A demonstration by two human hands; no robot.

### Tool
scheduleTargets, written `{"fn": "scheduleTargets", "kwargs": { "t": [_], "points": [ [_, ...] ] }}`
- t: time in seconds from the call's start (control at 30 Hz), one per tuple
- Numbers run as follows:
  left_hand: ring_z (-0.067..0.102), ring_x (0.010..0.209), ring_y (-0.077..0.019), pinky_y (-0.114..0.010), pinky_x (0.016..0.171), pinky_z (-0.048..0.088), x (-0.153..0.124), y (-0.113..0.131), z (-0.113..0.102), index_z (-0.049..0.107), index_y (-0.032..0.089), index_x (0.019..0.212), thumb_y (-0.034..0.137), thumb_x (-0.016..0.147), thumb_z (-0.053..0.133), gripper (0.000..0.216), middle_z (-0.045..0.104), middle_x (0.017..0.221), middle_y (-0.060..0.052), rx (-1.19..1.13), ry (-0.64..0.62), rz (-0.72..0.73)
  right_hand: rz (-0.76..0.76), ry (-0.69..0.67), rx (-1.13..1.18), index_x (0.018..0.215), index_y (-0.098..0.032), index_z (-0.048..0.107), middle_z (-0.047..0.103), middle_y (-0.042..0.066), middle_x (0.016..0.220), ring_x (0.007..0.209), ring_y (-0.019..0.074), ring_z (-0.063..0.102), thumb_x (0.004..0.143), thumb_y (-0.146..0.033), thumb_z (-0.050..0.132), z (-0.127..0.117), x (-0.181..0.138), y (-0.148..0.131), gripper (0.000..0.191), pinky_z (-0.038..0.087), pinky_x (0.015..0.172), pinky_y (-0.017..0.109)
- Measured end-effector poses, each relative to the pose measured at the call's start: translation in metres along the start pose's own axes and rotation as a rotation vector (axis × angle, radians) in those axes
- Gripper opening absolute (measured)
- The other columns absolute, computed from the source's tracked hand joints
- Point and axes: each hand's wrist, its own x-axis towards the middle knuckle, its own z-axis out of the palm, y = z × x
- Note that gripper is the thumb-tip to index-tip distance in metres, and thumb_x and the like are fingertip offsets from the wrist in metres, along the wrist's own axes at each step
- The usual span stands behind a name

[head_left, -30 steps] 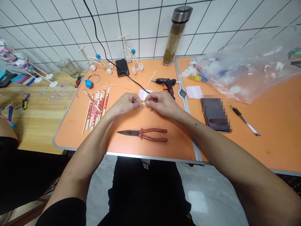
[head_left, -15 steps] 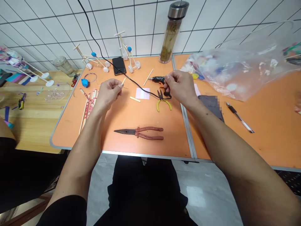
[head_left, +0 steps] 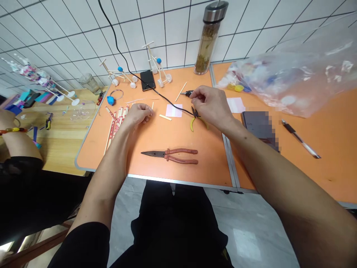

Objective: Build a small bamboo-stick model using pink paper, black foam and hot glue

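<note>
My left hand [head_left: 139,113] rests on the orange table [head_left: 156,137], its fingers pinched on a short wooden stick piece [head_left: 152,105]. My right hand [head_left: 210,104] is curled over the black hot glue gun [head_left: 186,93]; only the gun's nozzle end shows past the fingers. Small yellow-handled cutters [head_left: 195,121] lie just under that hand. Another short stick piece [head_left: 165,117] lies between my hands beside a pink paper square [head_left: 174,110].
Red-handled long-nose pliers [head_left: 173,156] lie near the front edge. Wrapped chopsticks [head_left: 115,123] lie at left. Stick-and-wheel models [head_left: 160,70], a phone [head_left: 147,80] on a black cable and a bottle [head_left: 209,37] stand at the back. A plastic bag [head_left: 292,78] and pen [head_left: 299,138] are at right. Another person's arm [head_left: 13,137] is at far left.
My hands, together on one stick a second ago, have parted. The left keeps a stick piece and lowered to the table; the right went to the glue gun. A piece now lies on the table.
</note>
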Motion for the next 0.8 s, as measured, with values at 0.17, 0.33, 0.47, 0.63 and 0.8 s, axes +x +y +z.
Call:
{"fn": "scheduleTargets", "kwargs": {
  "t": [0.17, 0.33, 0.47, 0.63, 0.8],
  "points": [
    [0.049, 0.050, -0.0086, -0.022, 0.045, 0.037, 0.004, -0.005, 0.000, 0.070, 0.018, 0.062, 0.013, 0.071, 0.071, 0.009, 0.065, 0.059, -0.002, -0.026, -0.038, 0.029, -0.009, -0.011, -0.020, 0.093, -0.023, 0.080, 0.081, 0.007, 0.092, 0.088, 0.0292, 0.073, 0.089, -0.017, 0.064, 0.007, -0.003, -0.003, 0.018, 0.058, 0.092, 0.050],
    [0.050, 0.049, -0.0081, -0.022, 0.045, 0.038, 0.009, -0.009, -0.001, 0.064, 0.019, 0.067, 0.008, 0.072, 0.068, 0.013, 0.069, 0.064, -0.001, -0.078, -0.032, 0.040, -0.035, -0.035, -0.018, 0.091, -0.024, 0.079, 0.081, 0.007, 0.090, 0.087, 0.0298, 0.074, 0.087, -0.017, 0.064, 0.010, -0.005, -0.005, 0.017, 0.057, 0.087, 0.046],
    [0.049, 0.045, -0.0077, -0.023, 0.044, 0.036, 0.011, -0.011, 0.001, 0.057, 0.021, 0.072, 0.006, 0.078, 0.065, 0.018, 0.071, 0.065, 0.001, -0.130, -0.022, 0.028, -0.040, -0.041, -0.044, 0.091, -0.024, 0.080, 0.082, 0.008, 0.091, 0.088, 0.0309, 0.074, 0.087, -0.016, 0.066, 0.010, -0.006, -0.007, 0.017, 0.055, 0.084, 0.045],
    [0.048, 0.043, -0.0088, -0.024, 0.044, 0.034, 0.015, -0.015, 0.001, 0.057, 0.022, 0.086, 0.004, 0.080, 0.061, 0.019, 0.069, 0.060, 0.003, -0.192, 0.007, 0.053, -0.028, -0.045, -0.093, 0.097, -0.022, 0.084, 0.084, 0.009, 0.095, 0.090, 0.0311, 0.076, 0.088, -0.016, 0.065, 0.008, -0.005, -0.005, 0.022, 0.057, 0.086, 0.045],
    [0.049, 0.043, -0.0111, -0.024, 0.046, 0.034, 0.014, -0.014, 0.001, 0.067, 0.015, 0.132, 0.006, 0.074, 0.063, 0.060, 0.071, 0.061, 0.003, -0.272, -0.005, -0.009, 0.017, -0.029, -0.135, 0.101, -0.021, 0.086, 0.085, 0.009, 0.095, 0.089, 0.0303, 0.076, 0.091, -0.018, 0.065, 0.006, -0.003, -0.001, 0.023, 0.059, 0.089, 0.046]
  ]
}}
